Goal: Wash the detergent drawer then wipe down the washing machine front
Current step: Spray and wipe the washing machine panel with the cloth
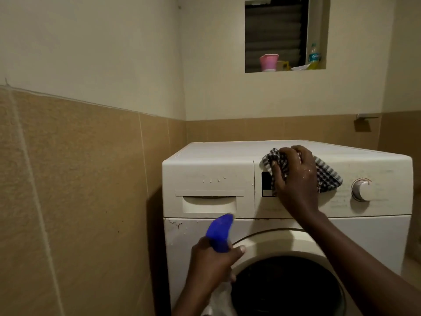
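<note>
A white front-loading washing machine [376, 236] stands in the corner. Its detergent drawer [208, 197] is pushed in at the upper left, with water drops on its face. My right hand [293, 179] grips a black-and-white checked cloth [325, 179] and presses it against the control panel, covering part of the dark display [266, 184]. The round dial [362, 189] is just right of the cloth. My left hand [211, 261] holds a spray bottle with a blue head [219, 231], its nozzle pointing up towards the drawer, in front of the round door [273, 247].
Tan tiled walls close in on the left [79, 201] and behind the machine. A wall niche above holds a pink cup [268, 62] and a plastic bottle [314, 56]. A small metal fitting [363, 119] sticks out of the back wall at right.
</note>
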### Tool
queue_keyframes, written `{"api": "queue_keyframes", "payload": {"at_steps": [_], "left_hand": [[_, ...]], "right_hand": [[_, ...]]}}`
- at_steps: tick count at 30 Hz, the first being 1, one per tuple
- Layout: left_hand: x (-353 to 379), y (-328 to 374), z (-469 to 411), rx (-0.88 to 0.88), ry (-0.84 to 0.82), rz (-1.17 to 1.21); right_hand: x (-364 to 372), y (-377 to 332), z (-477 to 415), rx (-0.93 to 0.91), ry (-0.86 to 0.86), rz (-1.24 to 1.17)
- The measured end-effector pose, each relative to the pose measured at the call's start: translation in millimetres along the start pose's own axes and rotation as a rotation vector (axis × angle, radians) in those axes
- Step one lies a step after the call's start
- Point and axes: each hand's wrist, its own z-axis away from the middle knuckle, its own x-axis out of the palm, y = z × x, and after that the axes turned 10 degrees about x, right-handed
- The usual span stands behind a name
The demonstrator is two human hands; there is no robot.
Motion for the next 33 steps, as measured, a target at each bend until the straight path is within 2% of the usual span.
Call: {"api": "queue_keyframes", "payload": {"at_steps": [3,8,13,16,22,30,33], "left_hand": [[-31,-2,-7,0.066,0.160,-0.016],[-73,10,-22,0.120,0.282,0.012],[-76,7,-19,0.126,0.304,0.019],[-74,1,-15,0.078,0.285,0.060],[-74,-5,-12,0.075,0.294,0.068],[-74,-3,-23,0.049,0.312,0.055],[-75,-7,-22,0.044,0.311,0.047]], "right_hand": [[12,-9,25,-0.034,-0.032,-0.063],[53,-47,62,-0.103,-0.157,-0.110],[87,-84,69,-0.342,-0.257,-0.039],[79,-69,65,-0.481,-0.265,-0.004],[51,-10,94,-0.448,-0.256,0.060],[90,-77,96,-0.643,-0.444,-0.051],[88,-78,92,-0.685,-0.473,-0.039]]}}
